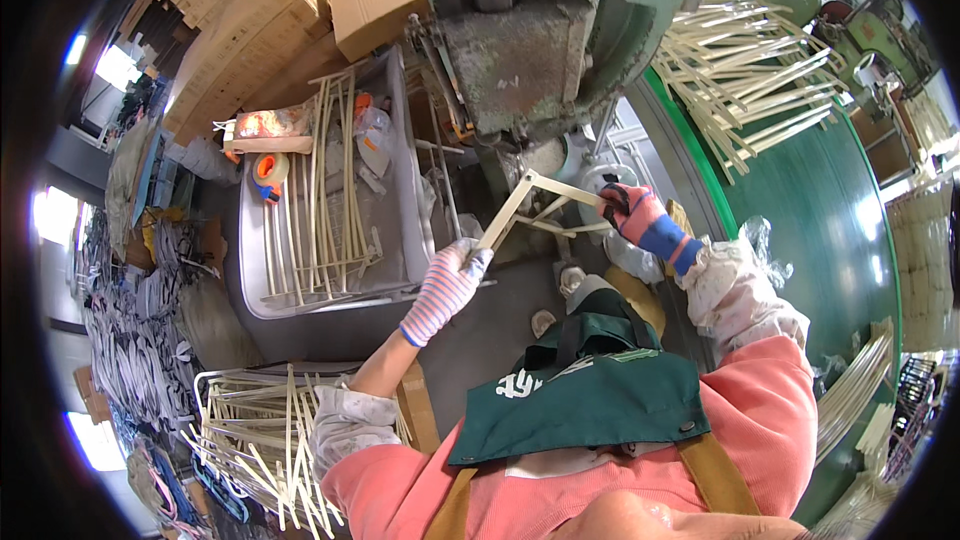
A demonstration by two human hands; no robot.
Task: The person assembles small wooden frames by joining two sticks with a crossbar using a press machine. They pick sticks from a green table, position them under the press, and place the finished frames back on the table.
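Under the grey-green press [530, 50], I hold a cream angled strip frame [530, 202] between both gloved hands. My left hand [447, 283], in a striped glove, is clenched around the lower end of one long strip, and my right hand [632, 212], in a pink and blue glove, grips the far end of the other strip. The frame's corner points up toward the press, between and slightly above my hands. To my left sits a grey tray [400, 140] with more cream strips laid lengthwise. Near my left elbow a white wire rack [215, 380] holds a loose heap of strips. Another heap lies on the green table [810, 210] to my right.
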